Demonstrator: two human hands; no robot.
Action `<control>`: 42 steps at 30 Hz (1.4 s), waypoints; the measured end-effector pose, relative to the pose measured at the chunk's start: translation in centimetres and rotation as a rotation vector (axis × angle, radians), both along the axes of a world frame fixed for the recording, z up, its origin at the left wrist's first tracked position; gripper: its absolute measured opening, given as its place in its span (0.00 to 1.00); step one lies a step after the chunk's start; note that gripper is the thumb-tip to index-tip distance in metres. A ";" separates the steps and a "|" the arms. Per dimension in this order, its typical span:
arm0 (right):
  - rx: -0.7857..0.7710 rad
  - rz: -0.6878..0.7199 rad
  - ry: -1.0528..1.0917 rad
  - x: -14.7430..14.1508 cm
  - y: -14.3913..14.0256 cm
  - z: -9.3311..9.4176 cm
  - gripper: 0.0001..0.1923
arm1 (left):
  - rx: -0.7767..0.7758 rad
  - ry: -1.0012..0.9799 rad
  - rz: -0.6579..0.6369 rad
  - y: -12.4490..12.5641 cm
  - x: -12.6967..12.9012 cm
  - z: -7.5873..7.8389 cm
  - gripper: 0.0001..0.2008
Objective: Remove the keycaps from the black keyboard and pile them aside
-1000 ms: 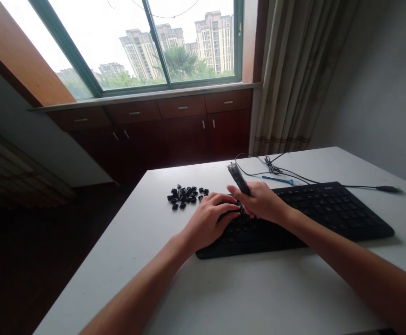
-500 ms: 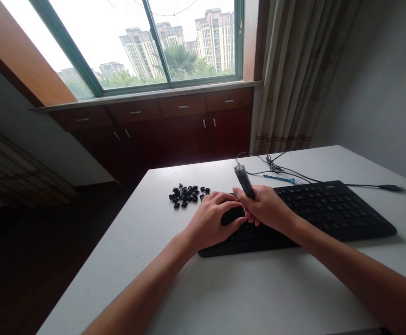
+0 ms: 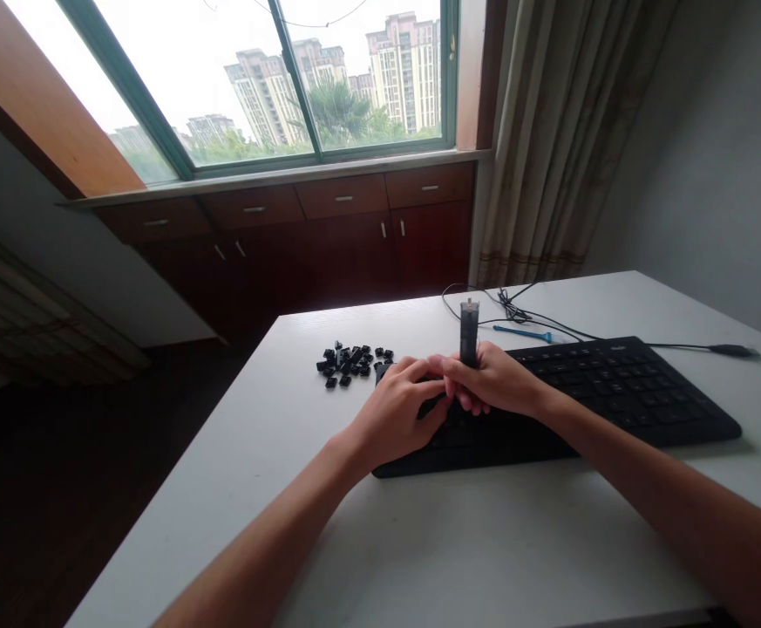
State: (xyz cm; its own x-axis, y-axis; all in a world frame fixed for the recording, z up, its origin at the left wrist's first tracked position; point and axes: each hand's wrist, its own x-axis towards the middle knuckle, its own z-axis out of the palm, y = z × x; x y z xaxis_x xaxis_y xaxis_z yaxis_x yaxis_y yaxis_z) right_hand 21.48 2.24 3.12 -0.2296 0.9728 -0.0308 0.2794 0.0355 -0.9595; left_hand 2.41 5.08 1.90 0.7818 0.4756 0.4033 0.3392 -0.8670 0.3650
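Note:
A black keyboard [image 3: 638,392] lies at a slant on the white table [image 3: 380,549], and both hands are over its left half. My right hand [image 3: 501,379] is wrapped round a tool with a dark, see-through handle [image 3: 469,331], which stands nearly upright; its lower end is hidden by the fingers. My left hand [image 3: 397,410] rests on the keyboard, fingers curled and thumb bent in towards them, tips meeting my right hand's fingers. Whatever the left fingertips pinch cannot be made out. Left of the keyboard lies a loose pile of black keycaps [image 3: 352,362].
Behind the keyboard lies a thin blue tool [image 3: 522,333] near a tangle of black cable [image 3: 507,301]. A cable with a black plug [image 3: 733,351] runs off to the right. Beyond the table stand dark red cabinets [image 3: 341,253] under a window.
The see-through-handled tool has swung from leaning left to nearly upright in my right hand. My left thumb and fingers have drawn closer together. The keyboard and pile look unmoved.

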 end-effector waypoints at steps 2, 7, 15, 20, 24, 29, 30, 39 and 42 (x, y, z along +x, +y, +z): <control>-0.030 0.046 0.052 0.2 0.3 0.1 0.27 | -0.007 0.004 -0.011 0.1 -0.1 0.1 0.08; -0.055 0.102 0.125 0.2 0.7 0.1 0.28 | -0.021 -0.001 -0.041 0.3 -0.5 0.1 0.09; 0.023 0.138 0.137 0.2 0.6 -0.4 0.28 | -0.028 0.053 -0.025 -0.2 -0.7 0.6 0.14; 0.120 0.123 0.104 0.2 0.3 -0.8 0.29 | 0.032 0.063 -0.036 -0.5 -0.3 0.5 0.13; 0.218 0.079 0.044 -0.1 -0.1 -0.8 0.28 | 0.017 0.055 -0.004 -0.6 0.9 -0.3 0.14; 0.356 0.062 -0.063 -0.1 -0.6 -0.5 0.24 | 0.015 0.043 0.062 -1.1 1.9 -0.8 0.13; 0.312 0.083 -0.037 -0.1 -0.6 -0.5 0.25 | 0.019 0.043 0.058 -1.2 1.9 -0.7 0.12; 0.047 0.054 -0.026 -0.5 -0.3 -0.5 0.24 | 0.054 0.066 0.052 -0.6 2.7 -2.3 0.14; -0.028 0.124 -0.042 -0.4 -0.5 -0.6 0.25 | 0.048 0.071 0.043 -0.2 2.8 -3.5 0.15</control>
